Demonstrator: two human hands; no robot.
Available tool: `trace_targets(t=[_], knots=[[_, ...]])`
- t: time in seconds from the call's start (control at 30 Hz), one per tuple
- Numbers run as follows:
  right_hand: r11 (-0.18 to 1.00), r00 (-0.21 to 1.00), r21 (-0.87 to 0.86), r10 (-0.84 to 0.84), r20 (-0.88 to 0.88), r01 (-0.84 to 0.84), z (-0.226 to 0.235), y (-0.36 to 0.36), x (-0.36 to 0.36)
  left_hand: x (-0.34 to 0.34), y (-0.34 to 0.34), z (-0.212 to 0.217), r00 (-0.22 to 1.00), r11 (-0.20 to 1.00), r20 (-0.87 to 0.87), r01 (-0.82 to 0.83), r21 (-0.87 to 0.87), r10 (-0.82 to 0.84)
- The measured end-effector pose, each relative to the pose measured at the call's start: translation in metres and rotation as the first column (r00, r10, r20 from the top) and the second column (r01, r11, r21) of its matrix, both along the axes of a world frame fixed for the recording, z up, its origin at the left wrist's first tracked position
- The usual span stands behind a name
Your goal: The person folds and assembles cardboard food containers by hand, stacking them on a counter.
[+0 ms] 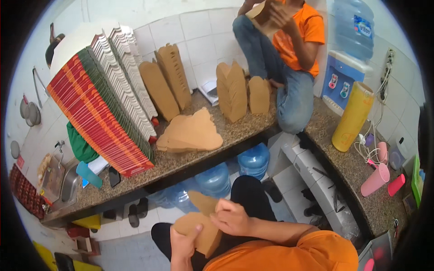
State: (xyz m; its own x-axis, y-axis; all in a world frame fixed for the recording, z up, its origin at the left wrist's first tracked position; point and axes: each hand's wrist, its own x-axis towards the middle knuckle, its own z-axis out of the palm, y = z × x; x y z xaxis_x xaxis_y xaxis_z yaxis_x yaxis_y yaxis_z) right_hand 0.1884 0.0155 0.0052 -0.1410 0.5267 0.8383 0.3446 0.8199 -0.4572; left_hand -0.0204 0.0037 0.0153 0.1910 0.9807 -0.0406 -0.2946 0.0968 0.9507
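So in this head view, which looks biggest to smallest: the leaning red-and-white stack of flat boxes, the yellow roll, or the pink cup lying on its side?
1. Stack of flat boxes, by far the largest.
2. Yellow roll.
3. Pink cup, smallest.
The fisheye bends things near the rim, but the gaps look too wide for that to change the order.

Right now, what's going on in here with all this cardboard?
The person wearing the camera holds a flat brown cardboard piece in their lap, left hand under it, right hand on its top. A pile of the same flat pieces lies on the stone counter, beside leaning stacks of red, green and white boxes. Another person sits on the counter handling a similar piece.
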Motion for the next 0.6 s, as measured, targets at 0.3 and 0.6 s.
trace_targets(t=[0.3,0.6], knots=[[0.971,0.972,-0.057,0.233,0.038,-0.231,0.018,0.007,0.019,-0.003,0.005,0.019,0.97,0.959,0.097,0.238,-0.152,-0.225],[0.885,0.854,-0.145,0.466,0.233,-0.443,0.046,0.013,0.03,-0.011,0.003,0.023,0.952,0.93,0.147,0.296,-0.217,-0.269]])
